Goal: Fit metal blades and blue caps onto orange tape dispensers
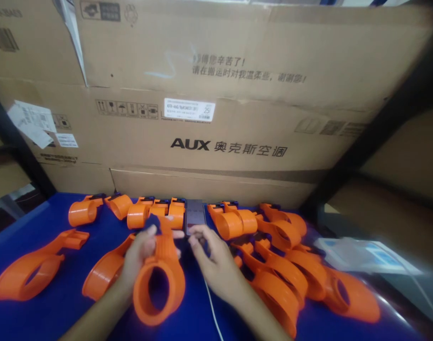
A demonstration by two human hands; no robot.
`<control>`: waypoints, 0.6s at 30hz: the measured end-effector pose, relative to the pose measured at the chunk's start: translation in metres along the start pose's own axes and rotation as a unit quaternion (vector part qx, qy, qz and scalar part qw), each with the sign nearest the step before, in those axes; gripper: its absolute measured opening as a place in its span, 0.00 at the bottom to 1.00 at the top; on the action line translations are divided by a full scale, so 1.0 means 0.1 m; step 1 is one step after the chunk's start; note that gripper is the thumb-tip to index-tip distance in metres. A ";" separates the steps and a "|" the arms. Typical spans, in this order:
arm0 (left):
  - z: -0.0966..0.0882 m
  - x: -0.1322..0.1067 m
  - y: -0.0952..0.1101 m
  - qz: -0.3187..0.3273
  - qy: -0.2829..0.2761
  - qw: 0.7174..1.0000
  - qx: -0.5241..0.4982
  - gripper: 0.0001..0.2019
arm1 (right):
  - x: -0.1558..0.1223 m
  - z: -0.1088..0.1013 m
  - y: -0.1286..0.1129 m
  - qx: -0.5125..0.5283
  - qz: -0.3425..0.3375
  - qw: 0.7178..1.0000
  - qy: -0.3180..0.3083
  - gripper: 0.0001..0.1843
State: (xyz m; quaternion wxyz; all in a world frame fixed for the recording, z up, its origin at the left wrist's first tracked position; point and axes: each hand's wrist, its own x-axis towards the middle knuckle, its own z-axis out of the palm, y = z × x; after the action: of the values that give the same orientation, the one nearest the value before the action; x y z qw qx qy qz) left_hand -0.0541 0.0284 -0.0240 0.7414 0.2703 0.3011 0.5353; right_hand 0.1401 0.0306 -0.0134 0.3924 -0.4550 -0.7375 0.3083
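Observation:
In front of me my left hand [145, 248] is closed round the upper end of an orange plastic tape dispenser [179, 270], with the open ring hanging toward me. A dark blue part [153, 222] shows at its top. My right hand [211, 251] is beside it on the right, thumb and fingertips drawn together in a pinch. Whatever lies between those fingertips, if anything, is too small to make out. Just beyond them stands a phone [195, 214] with a lit screen, and a white cable [213, 310] runs toward me from below.
Several more orange dispensers lie on the blue tabletop [70, 303], including one at left [30, 274] and a cluster at right [276, 293]. A large cardboard box [238, 180] walls off the back. Dark metal posts [365, 137] slant at both sides. A white packet [365, 255] lies right.

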 end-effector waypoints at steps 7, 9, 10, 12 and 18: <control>-0.10 -0.03 0.07 0.044 -0.067 0.994 -0.069 0.25 | -0.09 -0.01 -0.02 -0.251 -0.134 0.935 -0.211 0.17; -0.10 -0.03 0.05 0.036 -0.092 0.993 -0.067 0.26 | -0.07 0.02 0.00 -0.272 -0.159 0.925 -0.215 0.07; -0.11 -0.02 0.04 0.035 -0.102 0.992 -0.067 0.27 | -0.06 0.03 0.02 -0.280 -0.170 0.921 -0.212 0.07; -0.13 -0.02 0.04 0.038 -0.121 0.990 -0.068 0.29 | -0.03 0.01 0.05 -0.287 -0.192 0.917 -0.199 0.10; -0.23 -0.12 -0.01 0.075 -0.139 0.985 -0.070 0.31 | 0.02 -0.17 0.05 -0.221 -0.205 0.951 -0.074 0.12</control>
State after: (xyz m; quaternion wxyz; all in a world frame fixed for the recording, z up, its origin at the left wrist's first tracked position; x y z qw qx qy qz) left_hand -0.0734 0.0183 -0.0389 0.7510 0.3110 0.1356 0.5664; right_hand 0.1563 0.0361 -0.0083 0.2811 -0.3453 -0.8915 0.0834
